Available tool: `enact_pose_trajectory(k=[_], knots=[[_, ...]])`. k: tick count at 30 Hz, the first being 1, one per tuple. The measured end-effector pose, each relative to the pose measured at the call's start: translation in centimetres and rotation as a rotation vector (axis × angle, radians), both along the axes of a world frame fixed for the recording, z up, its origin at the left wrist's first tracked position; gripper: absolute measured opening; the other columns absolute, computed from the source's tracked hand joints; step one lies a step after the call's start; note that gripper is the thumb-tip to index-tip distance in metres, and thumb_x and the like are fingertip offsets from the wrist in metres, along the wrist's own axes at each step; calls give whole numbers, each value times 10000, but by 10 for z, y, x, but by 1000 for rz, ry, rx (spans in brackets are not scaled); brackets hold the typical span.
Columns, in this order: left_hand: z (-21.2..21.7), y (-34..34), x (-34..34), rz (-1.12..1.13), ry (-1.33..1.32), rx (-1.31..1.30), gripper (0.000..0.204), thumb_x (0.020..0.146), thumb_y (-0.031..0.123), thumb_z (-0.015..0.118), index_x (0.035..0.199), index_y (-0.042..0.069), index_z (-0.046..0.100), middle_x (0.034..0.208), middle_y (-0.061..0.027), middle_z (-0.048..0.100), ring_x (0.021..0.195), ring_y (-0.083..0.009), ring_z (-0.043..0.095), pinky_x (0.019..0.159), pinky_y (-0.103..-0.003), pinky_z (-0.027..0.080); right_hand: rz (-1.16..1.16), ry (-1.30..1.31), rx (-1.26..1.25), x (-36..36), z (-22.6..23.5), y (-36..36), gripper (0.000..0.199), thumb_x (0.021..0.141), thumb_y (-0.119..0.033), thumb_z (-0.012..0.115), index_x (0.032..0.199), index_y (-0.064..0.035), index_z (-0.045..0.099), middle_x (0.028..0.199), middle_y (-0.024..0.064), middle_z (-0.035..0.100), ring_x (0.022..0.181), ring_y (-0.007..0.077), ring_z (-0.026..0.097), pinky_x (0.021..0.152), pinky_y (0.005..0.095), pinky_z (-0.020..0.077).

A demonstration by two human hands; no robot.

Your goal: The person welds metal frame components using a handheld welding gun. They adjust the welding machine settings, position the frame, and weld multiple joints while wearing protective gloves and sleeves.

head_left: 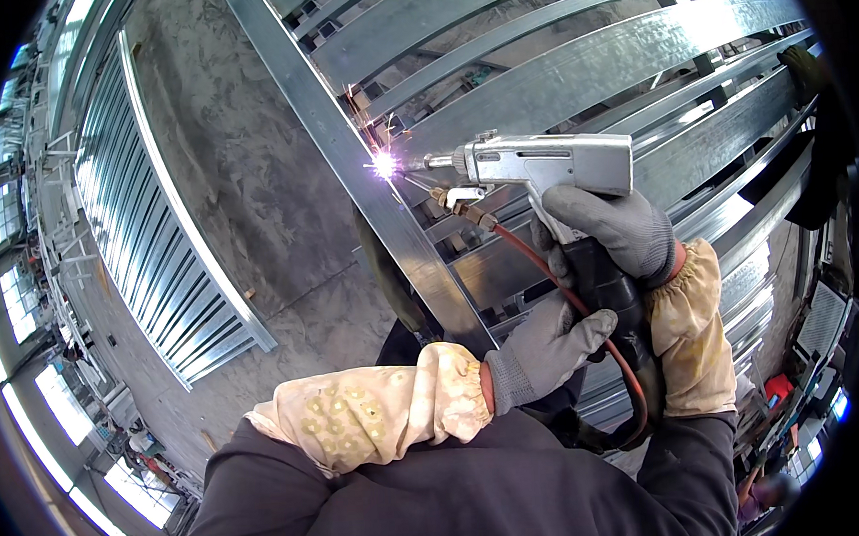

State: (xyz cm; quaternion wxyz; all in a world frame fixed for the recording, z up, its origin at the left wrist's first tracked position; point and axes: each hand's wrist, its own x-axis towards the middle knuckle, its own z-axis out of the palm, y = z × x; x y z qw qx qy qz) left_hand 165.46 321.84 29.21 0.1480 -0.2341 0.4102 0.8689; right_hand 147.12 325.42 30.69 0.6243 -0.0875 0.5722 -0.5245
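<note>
My right hand (615, 231), in a grey knit glove, is wrapped round the grip of a silver handheld welding gun (578, 166). A bright violet-white spark (384, 165) glows at the gun's nozzle, where it meets the long edge tube (332, 114) of a galvanized steel frame. Lower down, my left hand (548, 354), gloved the same way, closes round the black-wrapped cable (615, 293) below the grip. A thin red hose (534, 256) runs from the brass fittings by the nozzle past both hands. The left fingertips are partly hidden behind the cable.
Parallel steel slats (556, 80) fill the upper right, with gaps between them. Another slatted panel (180, 260) lies on the concrete floor (241, 132) at left. A dark gloved hand (804, 70) of another person is at the frame's far right. Someone else (765, 493) appears at lower right.
</note>
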Motion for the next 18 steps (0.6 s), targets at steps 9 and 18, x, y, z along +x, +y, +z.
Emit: enact_pose_trajectory(k=[9,18], knots=[[4,-3,-2,-11,25,29,359,1031,407,587,1119,59,591,877,54,534,757,-43,450,663,-241,427,-7,-19,-1,1,-2,4,376,952,-283,710,1202,-4,671,1023,22,683,934,92,598,821,279,512],[7,8,2,84,-38,141,342,1027,435,588,1067,96,571,833,81,488,688,-12,412,580,-194,374,4,5,19,3,1,5,386,951,-280,704,1218,-4,667,1047,29,689,956,103,603,843,290,515]])
